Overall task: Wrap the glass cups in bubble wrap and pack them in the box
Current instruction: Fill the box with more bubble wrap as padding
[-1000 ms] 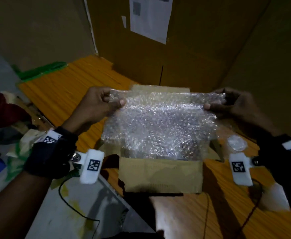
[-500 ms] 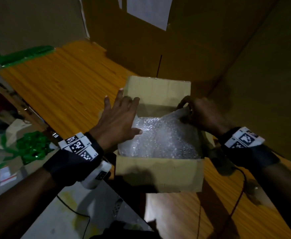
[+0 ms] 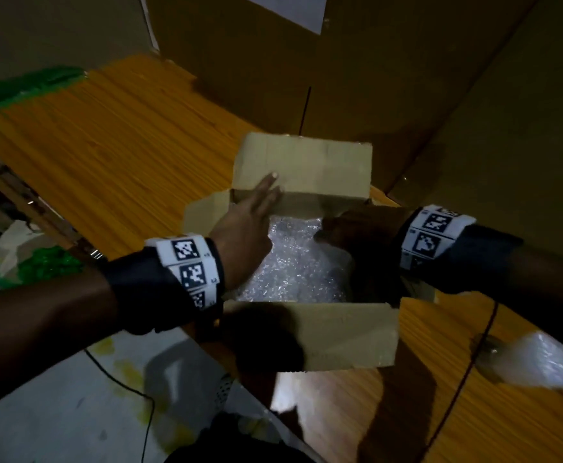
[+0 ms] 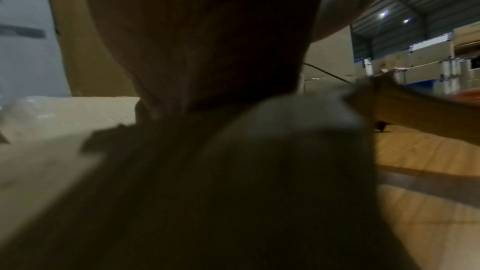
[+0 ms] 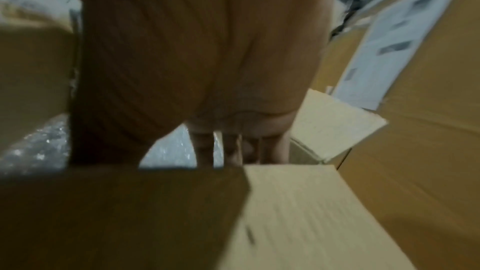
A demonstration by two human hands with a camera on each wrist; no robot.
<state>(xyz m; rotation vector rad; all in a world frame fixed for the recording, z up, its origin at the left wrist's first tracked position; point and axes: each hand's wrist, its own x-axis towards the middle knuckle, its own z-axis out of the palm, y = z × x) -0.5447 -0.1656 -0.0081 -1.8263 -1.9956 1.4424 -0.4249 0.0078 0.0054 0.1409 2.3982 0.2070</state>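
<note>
Moments before, both hands had held the bubble wrap [image 3: 293,262] stretched above the box [image 3: 340,335]; now the sheet lay down inside it, covering the bottom, I'd guess as padding for the glass. The left hand [image 3: 243,235] reached across the left side of the opening with its fingers straight, relaxed and holding nothing, their tips up against the far flap [image 3: 306,165], perhaps to keep that flap back while the sheet settled. The right hand [image 3: 350,228] was sunk in at the right side on the wrap; its fingers went down behind the near wall, and I could not tell whether they pinched the sheet or only pressed it. I counted one box, four flaps all open, and one sheet inside. No bare cup showed anywhere. A second pale bundle of wrap [image 3: 540,362] sat on the table [image 3: 106,145] to the right, well apart from the box; what it held was too blurred to say.
</note>
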